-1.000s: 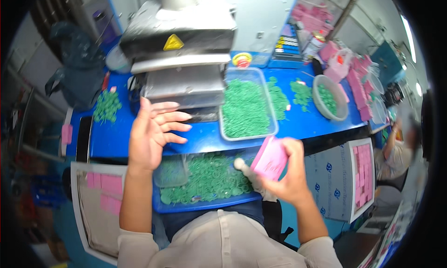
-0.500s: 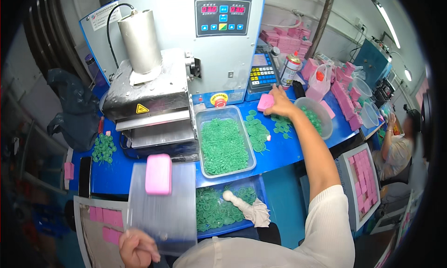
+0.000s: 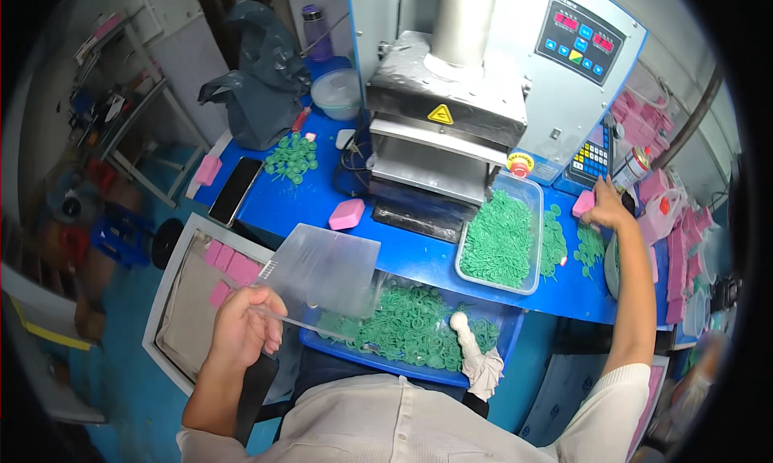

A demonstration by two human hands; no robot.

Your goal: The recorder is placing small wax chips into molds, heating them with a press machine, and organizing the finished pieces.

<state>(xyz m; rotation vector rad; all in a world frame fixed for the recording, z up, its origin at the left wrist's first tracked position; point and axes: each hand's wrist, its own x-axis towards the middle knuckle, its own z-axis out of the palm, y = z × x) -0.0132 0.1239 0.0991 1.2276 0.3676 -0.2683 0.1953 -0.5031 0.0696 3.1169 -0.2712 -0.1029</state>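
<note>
My left hand (image 3: 245, 322) is closed on the near corner of a thin translucent plate (image 3: 326, 262), which is tilted over the table edge and a blue tray. A rounded pink block (image 3: 346, 214) lies on the blue table beyond the plate, in front of a press (image 3: 439, 173). At the far right my reaching right hand (image 3: 609, 205) is closed on a smaller pink block (image 3: 584, 203), beside a device with a keypad (image 3: 592, 155). Loose green pieces (image 3: 590, 250) lie just below that hand. Its fingertips are partly hidden.
A clear bin (image 3: 533, 282) of green pieces stands right of the press. Below the table edge, a blue tray (image 3: 515, 342) holds green rings and a white-wrapped tool (image 3: 475, 354). A phone (image 3: 236, 192), a dark bag (image 3: 266, 101) and a frame with pink blocks (image 3: 173, 302) are at left.
The view has swung left. My left hand has raised and tilted the plate. The rounded pink block, earlier seen over the plate, now lies apart from it. My right hand stays near the keypad.
</note>
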